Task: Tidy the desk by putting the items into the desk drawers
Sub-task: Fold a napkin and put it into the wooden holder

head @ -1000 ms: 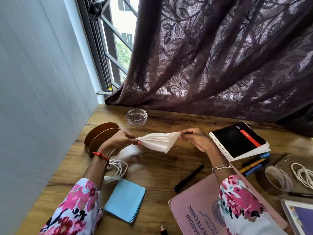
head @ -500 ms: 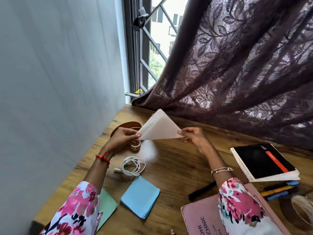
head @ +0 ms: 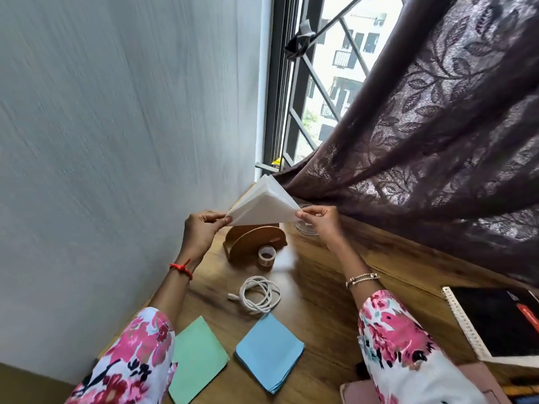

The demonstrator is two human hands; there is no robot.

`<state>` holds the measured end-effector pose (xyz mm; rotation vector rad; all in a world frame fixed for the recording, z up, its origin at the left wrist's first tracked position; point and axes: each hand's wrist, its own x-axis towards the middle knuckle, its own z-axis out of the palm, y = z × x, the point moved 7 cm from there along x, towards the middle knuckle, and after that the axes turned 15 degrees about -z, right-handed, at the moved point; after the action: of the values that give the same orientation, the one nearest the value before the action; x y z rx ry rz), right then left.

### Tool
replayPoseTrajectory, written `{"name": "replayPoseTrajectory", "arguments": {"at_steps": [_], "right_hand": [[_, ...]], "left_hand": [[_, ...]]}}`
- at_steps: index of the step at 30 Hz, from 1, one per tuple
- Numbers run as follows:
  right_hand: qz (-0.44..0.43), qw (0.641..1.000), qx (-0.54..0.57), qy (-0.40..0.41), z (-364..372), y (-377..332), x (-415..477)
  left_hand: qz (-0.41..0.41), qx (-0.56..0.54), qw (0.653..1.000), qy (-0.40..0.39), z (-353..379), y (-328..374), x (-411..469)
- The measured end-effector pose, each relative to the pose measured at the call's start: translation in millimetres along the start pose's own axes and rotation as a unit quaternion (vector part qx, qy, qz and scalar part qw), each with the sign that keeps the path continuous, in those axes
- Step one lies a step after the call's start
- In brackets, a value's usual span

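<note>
The napkins [head: 264, 207] have risen higher above the holder [head: 253, 243]; left hand [head: 202, 228] and right hand [head: 320, 221] each pinch a corner, over the desk [head: 318, 290].

The folded white paper [head: 264, 207] has come up since a second ago. Then it hung level and low over the surface; now it stands tipped up with its point upward and its layers fanned apart. The left hand [head: 201, 228] and right hand [head: 319, 221] have lifted with it and carried it above the wooden holder [head: 253, 243]. The view has swung left, so a green sheet [head: 198, 360] and a small tape roll [head: 266, 254] now show.
</note>
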<state>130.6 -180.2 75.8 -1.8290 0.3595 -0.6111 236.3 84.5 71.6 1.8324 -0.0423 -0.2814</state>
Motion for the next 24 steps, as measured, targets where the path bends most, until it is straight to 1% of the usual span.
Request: {"name": "replayPoseTrajectory", "arguments": {"at_steps": [3, 6, 13, 16, 19, 21, 24], "right_hand": [[-0.001, 1.0, -0.015, -0.003, 8, 7, 8], [-0.004, 0.999, -0.041, -0.012, 14, 15, 14], [-0.013, 0.989, -0.139, -0.054, 27, 34, 19], [-0.016, 0.976, -0.205, -0.071, 29, 38, 17], [-0.013, 0.952, -0.293, -0.091, 30, 41, 15], [-0.03, 0.937, -0.336, -0.093, 30, 39, 14], [-0.063, 0.92, -0.374, -0.101, 33, 36, 11]], "left_hand": [[0.007, 0.008, 0.999, 0.032, -3, -6, 2], [0.011, 0.012, 0.999, 0.047, -4, -13, 3], [-0.007, 0.021, 0.998, 0.05, -2, -36, 3], [-0.008, 0.035, 0.998, 0.047, 2, -45, 3], [-0.022, 0.051, 0.997, 0.048, 4, -55, 3], [-0.037, 0.054, 0.997, 0.046, 6, -60, 5], [-0.04, 0.056, 0.997, 0.042, 8, -64, 5]]}}
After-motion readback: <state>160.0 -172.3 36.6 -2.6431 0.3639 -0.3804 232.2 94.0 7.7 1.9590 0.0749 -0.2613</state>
